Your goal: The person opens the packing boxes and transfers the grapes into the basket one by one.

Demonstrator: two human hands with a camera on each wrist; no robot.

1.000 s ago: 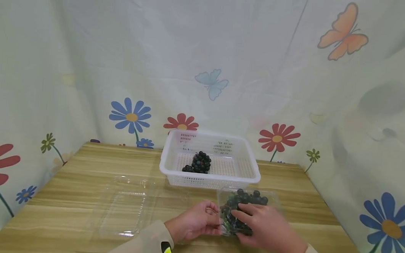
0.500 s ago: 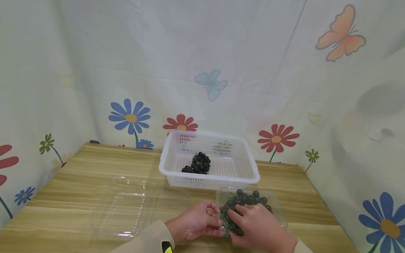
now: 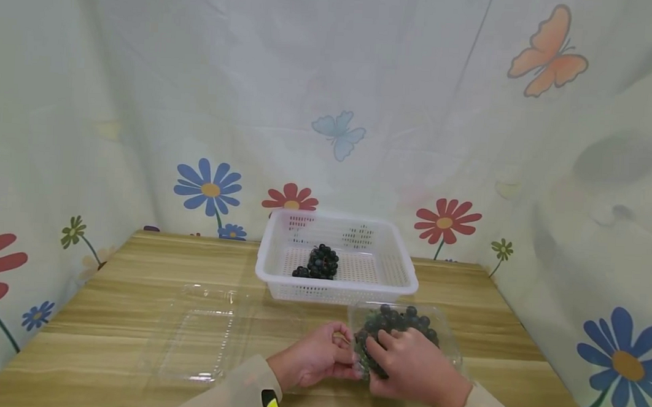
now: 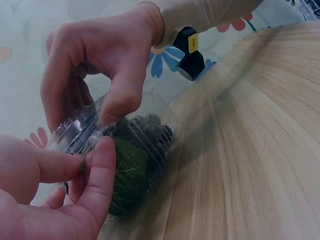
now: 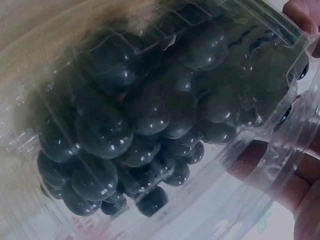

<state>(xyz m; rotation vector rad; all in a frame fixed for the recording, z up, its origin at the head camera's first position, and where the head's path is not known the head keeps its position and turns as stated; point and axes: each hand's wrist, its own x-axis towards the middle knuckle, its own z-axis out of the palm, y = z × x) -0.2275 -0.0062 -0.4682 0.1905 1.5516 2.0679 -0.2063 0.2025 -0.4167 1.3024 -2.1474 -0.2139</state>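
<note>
A clear plastic box [image 3: 447, 339] holding a bunch of dark grapes [image 3: 403, 320] stands at the right of the table. With thumb and fingers, my left hand [image 3: 318, 357] grips the box's left end. A green leaf [image 4: 131, 172] shows through the wall beside those fingers in the left wrist view. My right hand [image 3: 418, 368] reaches over the near side, its curled fingers on the grapes and fingertips hidden among them. Seen from the right wrist, the grapes fill the box behind its clear wall.
Behind the box stands a white perforated basket [image 3: 337, 284] with another bunch of dark grapes [image 3: 323, 262] in it. An open clear plastic container [image 3: 197, 338] lies on the wooden table [image 3: 104, 315] at the left. A flowered cloth [image 3: 366, 76] hangs behind the table.
My right hand has shifted a little to the left over the grapes, and its fingers are more curled. The left hand keeps its hold on the box's end.
</note>
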